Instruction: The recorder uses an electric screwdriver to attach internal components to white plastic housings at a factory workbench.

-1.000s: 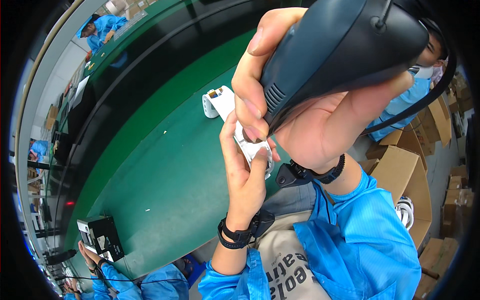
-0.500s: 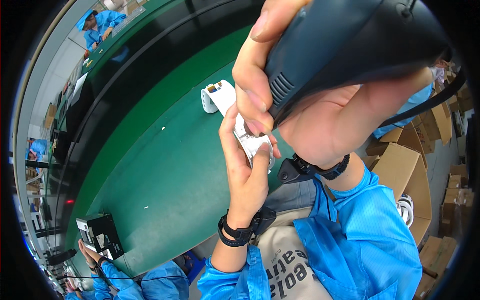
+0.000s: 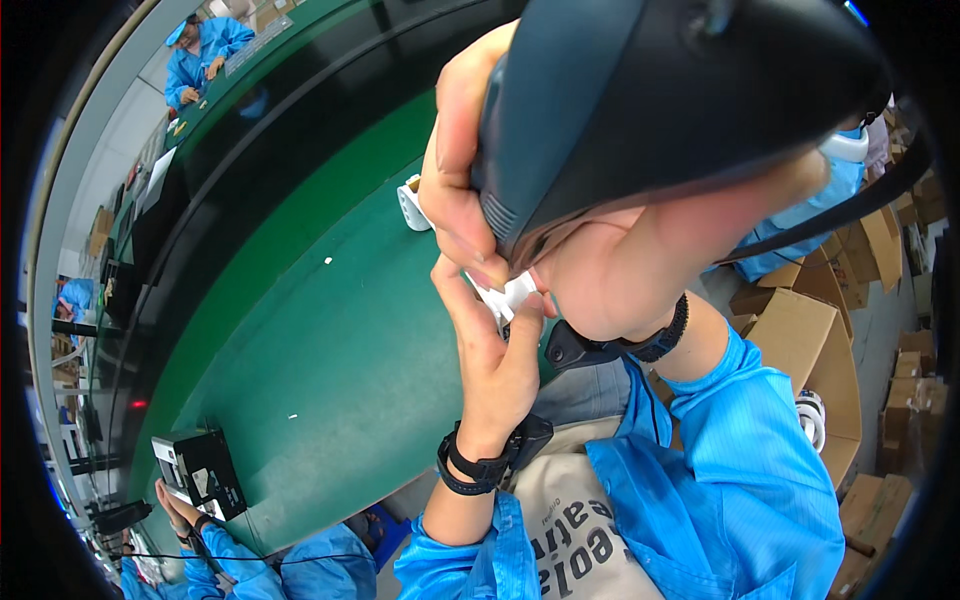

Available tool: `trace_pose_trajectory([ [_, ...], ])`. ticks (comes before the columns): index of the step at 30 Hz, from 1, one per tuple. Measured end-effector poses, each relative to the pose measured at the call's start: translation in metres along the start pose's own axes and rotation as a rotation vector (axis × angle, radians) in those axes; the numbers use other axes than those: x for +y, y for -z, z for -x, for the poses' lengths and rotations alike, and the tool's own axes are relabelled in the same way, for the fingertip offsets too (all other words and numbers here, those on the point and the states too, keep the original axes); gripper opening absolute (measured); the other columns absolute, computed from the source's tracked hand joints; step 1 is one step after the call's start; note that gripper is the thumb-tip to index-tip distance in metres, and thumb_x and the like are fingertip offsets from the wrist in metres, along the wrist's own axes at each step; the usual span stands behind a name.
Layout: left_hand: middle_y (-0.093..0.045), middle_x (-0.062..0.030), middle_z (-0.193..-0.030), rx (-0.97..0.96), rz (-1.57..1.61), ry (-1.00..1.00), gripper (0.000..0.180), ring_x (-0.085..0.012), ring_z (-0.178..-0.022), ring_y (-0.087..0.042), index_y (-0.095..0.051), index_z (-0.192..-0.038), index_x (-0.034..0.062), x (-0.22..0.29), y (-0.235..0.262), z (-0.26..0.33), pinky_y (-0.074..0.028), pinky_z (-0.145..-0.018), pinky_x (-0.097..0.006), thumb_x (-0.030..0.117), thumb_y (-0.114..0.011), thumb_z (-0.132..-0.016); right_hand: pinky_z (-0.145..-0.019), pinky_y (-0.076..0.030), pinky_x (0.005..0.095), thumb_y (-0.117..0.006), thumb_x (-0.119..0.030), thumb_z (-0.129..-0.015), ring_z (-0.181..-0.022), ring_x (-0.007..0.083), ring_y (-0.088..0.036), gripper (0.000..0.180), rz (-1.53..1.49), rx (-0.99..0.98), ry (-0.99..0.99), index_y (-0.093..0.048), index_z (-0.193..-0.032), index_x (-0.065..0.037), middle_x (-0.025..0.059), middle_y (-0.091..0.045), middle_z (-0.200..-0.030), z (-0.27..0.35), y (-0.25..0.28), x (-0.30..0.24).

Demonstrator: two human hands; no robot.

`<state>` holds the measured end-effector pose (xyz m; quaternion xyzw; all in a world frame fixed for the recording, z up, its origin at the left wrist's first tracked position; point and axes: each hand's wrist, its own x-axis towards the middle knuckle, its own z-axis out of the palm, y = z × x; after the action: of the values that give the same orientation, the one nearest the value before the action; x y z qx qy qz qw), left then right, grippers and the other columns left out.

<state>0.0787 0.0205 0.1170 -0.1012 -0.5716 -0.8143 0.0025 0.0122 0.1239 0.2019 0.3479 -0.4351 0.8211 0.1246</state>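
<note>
My right hand [image 3: 610, 270] is wrapped round a large dark corded power tool [image 3: 660, 110] with vent slots, which fills much of the upper right. Its working end points down toward a white plastic part [image 3: 512, 298] and is hidden behind my fingers. Below the tool, my left hand [image 3: 490, 365] grips that part between thumb and fingers. The part's curved far end [image 3: 413, 206] sticks out beyond my right fingers, over the green table [image 3: 340, 340]. Its middle is covered by my right hand and the tool.
A black box-shaped device [image 3: 200, 472] stands at the lower left, near a co-worker's hands [image 3: 177, 508]. Another person in blue [image 3: 205, 55] sits at the far upper left. Open cardboard boxes [image 3: 800, 345] are at my right. The tool's black cable [image 3: 840, 228] trails to the right.
The tool and my right hand have shifted left and now cover more of the white part. The part has tilted in my left hand, with less of its far end showing.
</note>
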Motion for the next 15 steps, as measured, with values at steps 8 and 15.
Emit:
trace_pose_trajectory([
  [8,-0.056,-0.0129,-0.122,0.016,-0.026,-0.019,0.066,-0.0192,-0.102,-0.061,-0.018,-0.155,0.0083,0.006,-0.006,0.001,-0.052,-0.094,-0.035,-0.005,-0.052,-0.099,-0.049,-0.047,0.0235,-0.059,-0.075,-0.094,-0.056,0.0085,-0.057,0.083,0.024,0.037,-0.037,-0.056,-0.119,0.004,0.0048,-0.062,-0.078,0.003,-0.006,-0.001],
  [15,-0.023,-0.0227,-0.164,0.026,-0.309,-0.149,0.083,-0.0336,-0.152,-0.033,-0.003,-0.163,0.0044,-0.003,0.000,0.003,-0.028,-0.125,-0.048,-0.003,-0.052,-0.097,-0.048,-0.047,0.0239,-0.055,-0.078,-0.092,-0.055,0.0090,-0.056,0.086,0.016,0.044,-0.034,-0.056,-0.116,0.004,0.0050,-0.061,-0.076,-0.006,-0.011,0.001],
])
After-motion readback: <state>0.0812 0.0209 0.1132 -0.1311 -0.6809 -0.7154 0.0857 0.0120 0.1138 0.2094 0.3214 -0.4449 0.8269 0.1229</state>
